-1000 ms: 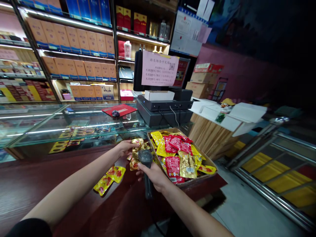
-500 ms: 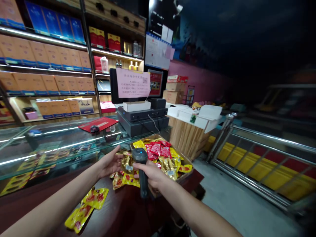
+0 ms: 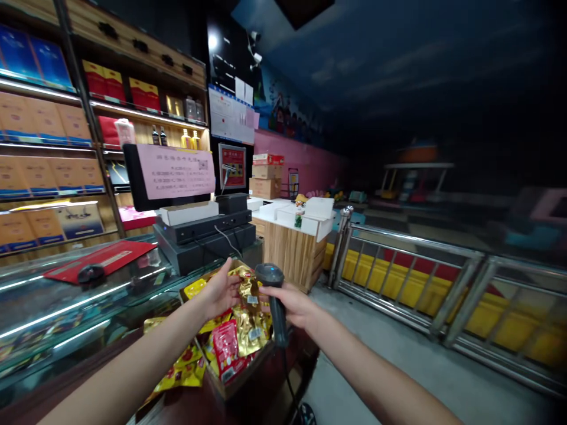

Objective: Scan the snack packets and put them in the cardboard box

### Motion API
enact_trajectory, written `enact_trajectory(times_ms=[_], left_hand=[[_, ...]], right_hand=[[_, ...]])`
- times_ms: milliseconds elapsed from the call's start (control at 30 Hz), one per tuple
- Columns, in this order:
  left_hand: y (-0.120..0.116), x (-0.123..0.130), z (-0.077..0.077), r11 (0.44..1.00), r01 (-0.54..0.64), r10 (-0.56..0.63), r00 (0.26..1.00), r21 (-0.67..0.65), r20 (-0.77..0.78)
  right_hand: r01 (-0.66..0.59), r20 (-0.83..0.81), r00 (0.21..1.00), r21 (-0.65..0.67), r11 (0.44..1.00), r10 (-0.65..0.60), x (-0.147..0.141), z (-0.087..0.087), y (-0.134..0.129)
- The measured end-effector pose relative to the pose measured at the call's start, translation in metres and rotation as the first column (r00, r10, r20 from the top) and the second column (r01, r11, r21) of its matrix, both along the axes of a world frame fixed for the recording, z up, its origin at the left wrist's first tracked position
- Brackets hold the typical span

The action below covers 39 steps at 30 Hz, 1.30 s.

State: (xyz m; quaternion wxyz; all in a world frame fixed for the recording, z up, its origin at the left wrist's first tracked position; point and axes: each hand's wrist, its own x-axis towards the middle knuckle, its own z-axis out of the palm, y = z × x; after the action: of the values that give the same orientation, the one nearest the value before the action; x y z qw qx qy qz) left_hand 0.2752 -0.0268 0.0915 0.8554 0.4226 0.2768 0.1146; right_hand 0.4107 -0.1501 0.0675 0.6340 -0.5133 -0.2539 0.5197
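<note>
My right hand (image 3: 295, 304) is wrapped round the handle of a dark barcode scanner (image 3: 277, 313), held upright with its cable hanging down. Close to its left, my left hand (image 3: 222, 289) has its thumb up and its fingers against a gold packet (image 3: 248, 283) with a white label. Both hands are above a cardboard box (image 3: 234, 385) of snack packets. Inside the box lie a red packet (image 3: 225, 348) and another gold packet (image 3: 251, 330). Yellow packets (image 3: 188, 369) lie left of the box, partly behind my left forearm.
Behind the box stands a black cash drawer (image 3: 208, 245) below a monitor with a pink sign (image 3: 177, 170). A glass counter (image 3: 66, 319) runs left, with a mouse (image 3: 91, 274) on a red mat (image 3: 128, 255). A metal railing (image 3: 411, 242) stands at the right.
The view has turned right. Both hands, with the scanner, are now over the box, and my left hand has brought the gold packet rightward and up.
</note>
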Motion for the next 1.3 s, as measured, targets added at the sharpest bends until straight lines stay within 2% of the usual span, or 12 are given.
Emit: enact_trajectory(times_ms=[100,200,333,467,600,733,867,1067,1167,1300], left_hand=[[0.000,0.028,-0.010,1.000,0.019,-0.019,1.000,0.018,-0.012],[0.004,0.038,-0.017,0.999,-0.010,0.012,0.998,0.039,-0.056],[0.011,0.031,-0.016,0.993,-0.071,0.081,0.991,0.096,-0.105],[0.022,0.005,-0.010,0.990,-0.097,0.106,0.991,0.104,-0.087],[0.030,-0.039,-0.006,0.979,-0.184,0.191,0.978,0.086,-0.083],[0.035,-0.098,-0.010,0.956,-0.288,0.292,0.951,0.054,-0.102],[0.038,-0.163,-0.026,0.924,-0.382,0.381,0.918,0.019,-0.110],[0.028,-0.252,-0.054,0.849,-0.529,0.515,0.833,-0.019,-0.201],[0.015,-0.285,-0.064,0.809,-0.587,0.561,0.784,-0.024,-0.266],[-0.002,-0.316,-0.078,0.815,-0.575,0.524,0.781,-0.065,-0.339]], right_hand=[[0.075,0.008,0.997,-0.007,0.997,-0.075,0.019,-0.001,-0.007],[0.106,0.020,0.994,-0.014,0.994,-0.106,0.030,-0.003,-0.009],[0.108,0.035,0.994,-0.013,0.994,-0.108,0.033,-0.005,-0.005],[0.084,0.065,0.994,-0.007,0.996,-0.083,0.018,0.000,0.000],[-0.057,0.014,0.998,0.028,0.998,0.056,-0.018,0.006,0.009],[-0.203,-0.021,0.979,0.007,0.979,0.203,-0.067,0.001,0.024],[-0.309,-0.014,0.951,-0.085,0.947,0.309,-0.122,-0.015,0.040],[-0.502,-0.048,0.864,-0.169,0.848,0.501,-0.198,-0.042,0.060],[-0.538,-0.062,0.841,-0.209,0.816,0.538,-0.229,-0.053,0.069],[-0.549,-0.016,0.827,-0.239,0.801,0.562,-0.257,-0.070,0.084]])
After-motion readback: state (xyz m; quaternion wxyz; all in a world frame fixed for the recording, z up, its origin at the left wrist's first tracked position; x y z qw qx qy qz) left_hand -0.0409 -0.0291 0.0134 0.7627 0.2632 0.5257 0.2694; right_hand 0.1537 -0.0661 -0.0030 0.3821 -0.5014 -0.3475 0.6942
